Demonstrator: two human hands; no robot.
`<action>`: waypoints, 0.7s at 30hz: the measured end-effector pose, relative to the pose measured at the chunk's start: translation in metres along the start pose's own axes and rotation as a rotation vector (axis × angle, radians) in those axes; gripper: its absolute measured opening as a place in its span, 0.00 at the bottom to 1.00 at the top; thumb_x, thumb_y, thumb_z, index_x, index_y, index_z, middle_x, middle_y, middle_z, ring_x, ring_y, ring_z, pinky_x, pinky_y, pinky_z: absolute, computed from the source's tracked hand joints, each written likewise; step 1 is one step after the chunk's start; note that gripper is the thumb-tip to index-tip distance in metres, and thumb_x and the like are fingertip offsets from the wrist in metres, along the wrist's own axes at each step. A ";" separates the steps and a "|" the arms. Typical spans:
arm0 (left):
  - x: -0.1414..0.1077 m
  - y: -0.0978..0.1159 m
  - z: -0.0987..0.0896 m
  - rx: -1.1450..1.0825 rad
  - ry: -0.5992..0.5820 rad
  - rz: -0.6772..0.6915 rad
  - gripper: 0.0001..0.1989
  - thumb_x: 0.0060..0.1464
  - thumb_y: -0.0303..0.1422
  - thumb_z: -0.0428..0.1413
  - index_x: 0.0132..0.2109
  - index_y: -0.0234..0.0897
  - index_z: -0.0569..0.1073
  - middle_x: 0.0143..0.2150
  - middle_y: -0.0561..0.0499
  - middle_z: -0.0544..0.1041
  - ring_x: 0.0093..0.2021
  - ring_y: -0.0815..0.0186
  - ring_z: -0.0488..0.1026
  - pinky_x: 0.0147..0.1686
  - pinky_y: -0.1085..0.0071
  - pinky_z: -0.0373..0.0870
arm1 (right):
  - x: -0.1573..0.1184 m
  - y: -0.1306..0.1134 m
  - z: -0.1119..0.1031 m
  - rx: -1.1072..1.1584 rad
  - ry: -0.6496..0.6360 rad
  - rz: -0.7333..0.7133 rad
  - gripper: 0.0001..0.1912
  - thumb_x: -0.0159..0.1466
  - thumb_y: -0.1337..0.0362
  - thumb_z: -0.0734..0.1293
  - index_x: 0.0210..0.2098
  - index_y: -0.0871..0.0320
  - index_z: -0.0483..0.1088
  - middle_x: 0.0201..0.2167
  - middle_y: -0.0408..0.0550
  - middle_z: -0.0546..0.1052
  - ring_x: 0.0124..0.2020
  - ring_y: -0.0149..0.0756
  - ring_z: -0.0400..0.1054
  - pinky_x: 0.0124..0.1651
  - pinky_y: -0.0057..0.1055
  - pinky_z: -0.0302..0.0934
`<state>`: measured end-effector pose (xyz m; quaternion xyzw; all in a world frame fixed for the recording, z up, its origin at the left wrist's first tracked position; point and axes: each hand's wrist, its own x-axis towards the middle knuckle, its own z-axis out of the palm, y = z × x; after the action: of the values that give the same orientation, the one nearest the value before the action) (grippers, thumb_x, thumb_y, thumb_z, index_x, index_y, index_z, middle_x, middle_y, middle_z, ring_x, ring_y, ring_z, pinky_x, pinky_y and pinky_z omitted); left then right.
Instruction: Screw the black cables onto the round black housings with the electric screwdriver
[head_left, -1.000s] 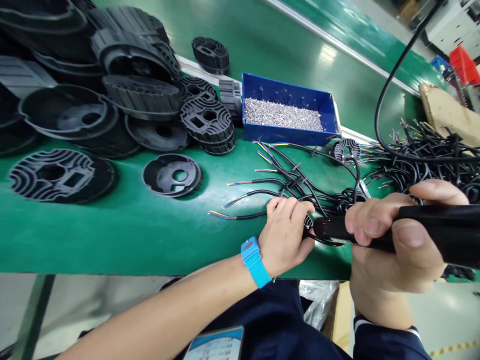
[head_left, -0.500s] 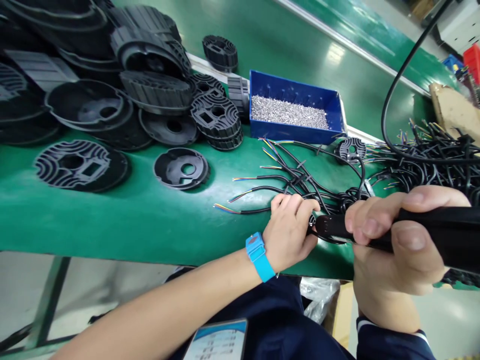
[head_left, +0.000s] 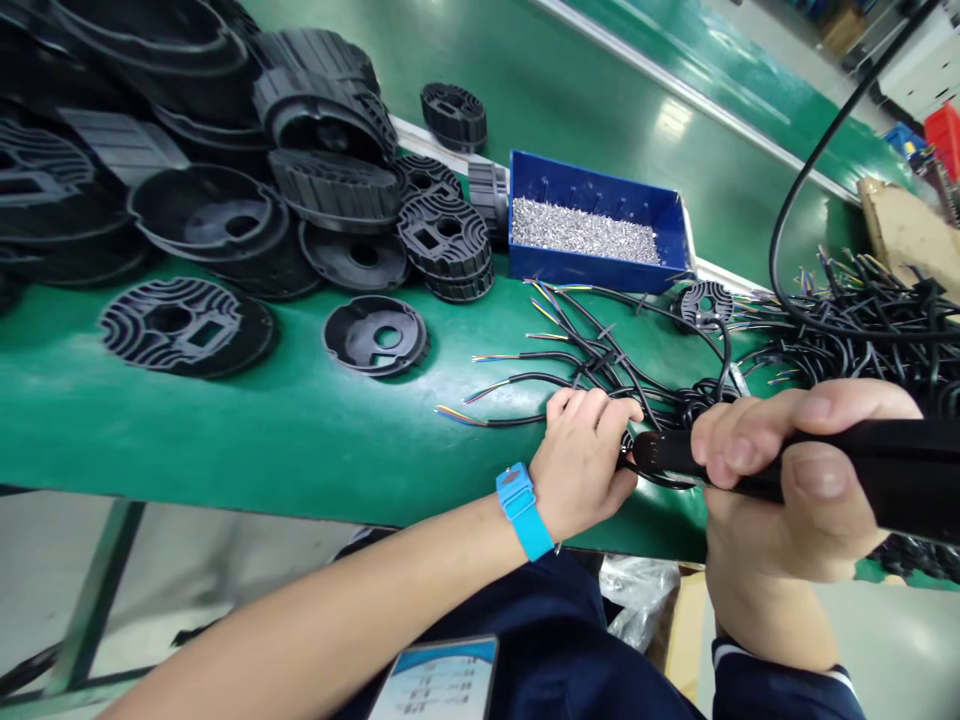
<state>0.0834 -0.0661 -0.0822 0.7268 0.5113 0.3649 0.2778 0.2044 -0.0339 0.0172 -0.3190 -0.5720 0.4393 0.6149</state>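
Note:
My right hand (head_left: 795,470) is wrapped round a black electric screwdriver (head_left: 885,470), which lies nearly level with its nose pointing left. The nose reaches the fingers of my left hand (head_left: 581,455), which wears a blue wrist strap (head_left: 523,510). Those fingers curl down over a small black ridged plastic part (head_left: 627,442); most of it is hidden under the hand. Just beyond lie black cables (head_left: 540,378) with stripped coloured wire ends. Behind them stands a blue bin (head_left: 585,270) of small silvery screws (head_left: 585,230).
Black oval plastic housings (head_left: 210,215) are piled at the left of the green bench (head_left: 337,440). Two more (head_left: 187,325) lie nearer its front edge. A heap of cables (head_left: 870,310) fills the right side, under a hanging black cord (head_left: 780,220). Cardboard (head_left: 907,230) stands behind.
The view has shifted slightly, so the housings and bin appear a little further right. Both hands keep their grip, and the screwdriver's nose stays at the left fingers.

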 end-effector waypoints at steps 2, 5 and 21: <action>0.000 0.000 0.000 -0.001 -0.001 -0.010 0.18 0.53 0.30 0.55 0.53 0.38 0.68 0.46 0.45 0.73 0.46 0.53 0.69 0.55 0.54 0.58 | 0.000 0.001 0.000 -0.008 0.004 0.000 0.12 0.63 0.65 0.76 0.45 0.55 0.74 0.23 0.36 0.75 0.18 0.29 0.66 0.26 0.30 0.68; 0.000 0.001 0.000 -0.002 -0.002 -0.009 0.19 0.53 0.29 0.56 0.53 0.37 0.67 0.47 0.45 0.74 0.47 0.53 0.69 0.55 0.54 0.57 | 0.000 0.001 -0.001 -0.032 -0.008 -0.005 0.18 0.64 0.63 0.76 0.51 0.56 0.75 0.23 0.36 0.75 0.18 0.29 0.67 0.26 0.30 0.68; 0.000 0.000 0.001 0.007 -0.001 -0.003 0.19 0.53 0.30 0.56 0.53 0.37 0.67 0.46 0.44 0.74 0.47 0.52 0.69 0.54 0.53 0.59 | 0.000 0.006 -0.003 -0.013 -0.118 -0.012 0.09 0.66 0.66 0.74 0.45 0.54 0.74 0.25 0.37 0.75 0.19 0.29 0.66 0.25 0.31 0.68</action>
<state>0.0839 -0.0663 -0.0827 0.7272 0.5135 0.3622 0.2762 0.2062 -0.0307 0.0116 -0.2930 -0.6120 0.4502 0.5805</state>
